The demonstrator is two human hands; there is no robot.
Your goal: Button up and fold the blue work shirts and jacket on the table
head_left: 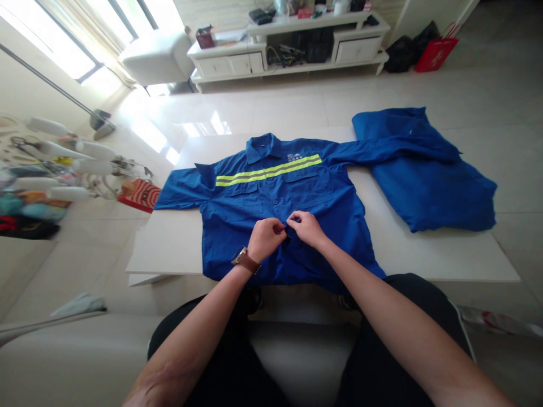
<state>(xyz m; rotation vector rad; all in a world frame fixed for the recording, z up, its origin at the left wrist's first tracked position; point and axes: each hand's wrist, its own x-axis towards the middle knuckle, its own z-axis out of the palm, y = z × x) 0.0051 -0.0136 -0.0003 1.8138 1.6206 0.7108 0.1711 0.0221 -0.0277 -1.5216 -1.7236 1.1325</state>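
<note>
A blue work jacket [271, 198] with a yellow-green reflective stripe across the chest lies spread front up, its collar away from me. My left hand [267, 236] and my right hand [304, 227] meet at the lower part of its front opening. Each pinches an edge of the front placket between thumb and fingers, the fingertips almost touching. Any button between them is hidden. Above my hands, one button [275, 202] shows on the placket. The jacket's sleeve on the right stretches over a folded blue garment [432, 186]; the other sleeve is bent at the left.
The jacket lies on a low white table [169, 249]. Beyond it stands a white TV cabinet [233, 63] with items on top. A red bag [436, 53] sits on the floor at the back right. Thread cones [95, 150] and a red striped bag [138, 194] are at the left.
</note>
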